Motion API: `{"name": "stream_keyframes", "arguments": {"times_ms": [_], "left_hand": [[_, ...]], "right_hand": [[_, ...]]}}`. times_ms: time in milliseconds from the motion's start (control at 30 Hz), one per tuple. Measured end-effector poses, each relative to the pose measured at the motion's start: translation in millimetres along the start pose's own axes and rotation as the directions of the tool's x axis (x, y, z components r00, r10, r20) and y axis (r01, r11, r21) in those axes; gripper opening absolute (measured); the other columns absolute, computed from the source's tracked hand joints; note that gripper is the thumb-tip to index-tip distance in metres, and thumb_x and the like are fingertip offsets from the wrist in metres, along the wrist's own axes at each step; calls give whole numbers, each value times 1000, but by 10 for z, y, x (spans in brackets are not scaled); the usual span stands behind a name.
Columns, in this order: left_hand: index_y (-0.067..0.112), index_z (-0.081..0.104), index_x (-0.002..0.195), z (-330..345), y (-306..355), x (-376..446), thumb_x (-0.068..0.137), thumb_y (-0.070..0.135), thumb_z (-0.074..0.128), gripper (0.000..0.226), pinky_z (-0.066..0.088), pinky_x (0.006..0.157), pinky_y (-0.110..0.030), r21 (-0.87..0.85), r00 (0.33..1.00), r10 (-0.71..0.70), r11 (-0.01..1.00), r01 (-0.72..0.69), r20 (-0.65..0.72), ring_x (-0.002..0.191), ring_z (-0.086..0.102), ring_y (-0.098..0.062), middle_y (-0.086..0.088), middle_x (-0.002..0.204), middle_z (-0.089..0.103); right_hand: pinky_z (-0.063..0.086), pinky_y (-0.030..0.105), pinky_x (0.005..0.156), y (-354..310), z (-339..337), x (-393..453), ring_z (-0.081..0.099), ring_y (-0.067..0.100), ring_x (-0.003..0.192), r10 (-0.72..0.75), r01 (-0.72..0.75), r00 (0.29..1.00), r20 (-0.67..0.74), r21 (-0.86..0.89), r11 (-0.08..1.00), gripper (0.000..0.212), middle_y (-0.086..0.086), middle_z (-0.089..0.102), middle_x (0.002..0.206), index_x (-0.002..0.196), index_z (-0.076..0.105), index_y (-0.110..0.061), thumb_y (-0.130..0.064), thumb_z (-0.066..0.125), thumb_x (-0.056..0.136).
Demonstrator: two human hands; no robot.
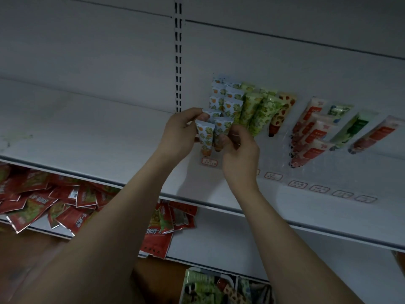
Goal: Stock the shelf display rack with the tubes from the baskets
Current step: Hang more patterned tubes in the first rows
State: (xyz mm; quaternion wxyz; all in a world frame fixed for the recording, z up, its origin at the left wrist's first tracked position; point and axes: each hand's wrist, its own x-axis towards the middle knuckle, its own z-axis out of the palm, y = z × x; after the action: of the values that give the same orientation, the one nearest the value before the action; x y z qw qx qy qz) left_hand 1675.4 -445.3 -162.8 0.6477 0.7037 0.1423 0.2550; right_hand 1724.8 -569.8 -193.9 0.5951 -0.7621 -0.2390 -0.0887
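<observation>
Head view: both hands meet over the white shelf [92,137] at the left end of the clear display rack [282,165]. The left hand [179,132] pinches the top of an orange-print tube [205,137], its fingers [192,114] curled round it. The right hand [240,154] grips a second orange-print tube [221,128] just beside it. Matching tubes [228,99] stand behind, green ones [258,110] next. A basket [219,286] of tubes sits below; red packets [39,200] litter the lower shelf.
</observation>
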Motion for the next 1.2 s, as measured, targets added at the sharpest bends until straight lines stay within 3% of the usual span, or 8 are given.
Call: {"name": "stream_keyframes", "arguments": {"times_ms": [200, 367, 533, 700, 800, 933, 1033, 1200], "left_hand": [[1, 66, 105, -2, 3, 9, 101, 11, 49, 20, 60, 69, -28, 13, 1000, -9, 1000, 9, 0, 80, 68, -7, -8, 99, 69], [12, 67, 100, -26, 11, 9, 101, 11, 48, 19, 59, 67, -25, 2, 999, -24, 1000, 24, 40, 79, 70, -6, 5, 91, 71], [23, 68, 94, -24, 20, 5, 101, 14, 48, 23, 59, 69, -25, -2, 998, -38, 999, 38, 42, 78, 68, -2, 14, 84, 72], [23, 68, 105, -7, 1, -24, 101, 22, 51, 18, 59, 70, -23, -38, 997, -68, 997, 69, 24, 84, 69, -3, 9, 96, 72], [16, 61, 120, 2, -36, -67, 104, 29, 44, 26, 60, 72, -27, -32, 996, -57, 998, 55, -74, 88, 68, -11, 1, 109, 65], [14, 59, 110, -74, -25, -164, 105, 40, 31, 38, 57, 73, -38, -11, 971, 15, 1000, -18, -237, 86, 65, -20, -3, 102, 62], [24, 60, 105, -185, -48, -262, 98, 46, 42, 29, 57, 73, -36, 30, 985, 130, 991, -128, -110, 88, 66, -20, -2, 100, 63], [23, 60, 109, -198, -142, -356, 86, 23, 72, 26, 53, 77, -21, 198, 991, 117, 972, -127, 60, 95, 65, -5, 4, 105, 68]], "right_hand": [[41, 2, 69, -30, -24, 13, 58, -8, 81, 44, -44, 999, -12, 18, 999, 13, -9, 63, 89, 106, 65, -7, -6, 58, 95], [43, 4, 67, -35, -46, 75, 61, 9, 84, 68, -68, 997, -20, 8, 998, 12, -2, 65, 91, 105, 65, -6, -11, 60, 95], [37, 1, 59, -83, -81, 115, 54, -9, 73, 104, -104, 995, 8, 10, 995, 7, -16, 58, 80, 92, 59, -16, -10, 59, 95], [39, 2, 60, -112, -83, 121, 56, -4, 78, 126, -127, 992, 30, 32, 991, 6, -12, 59, 84, 95, 58, -15, -10, 57, 96], [42, 6, 67, -126, -81, 86, 59, 5, 86, 137, -138, 990, 37, 40, 990, 10, -7, 62, 95, 105, 59, -15, -13, 58, 96], [42, 7, 69, -145, -133, 29, 56, -2, 86, 212, -213, 977, 19, 67, 975, 24, -6, 57, 104, 116, 50, -22, -18, 61, 95], [44, 9, 65, -153, -188, -40, 57, -2, 78, 158, -158, 987, -30, 0, 987, 15, -8, 60, 94, 110, 57, -16, -15, 58, 96], [44, 7, 64, -177, -130, -181, 58, -8, 73, 70, -51, 981, 183, -102, 993, 10, -12, 63, 83, 95, 64, -17, -8, 59, 93]]}}
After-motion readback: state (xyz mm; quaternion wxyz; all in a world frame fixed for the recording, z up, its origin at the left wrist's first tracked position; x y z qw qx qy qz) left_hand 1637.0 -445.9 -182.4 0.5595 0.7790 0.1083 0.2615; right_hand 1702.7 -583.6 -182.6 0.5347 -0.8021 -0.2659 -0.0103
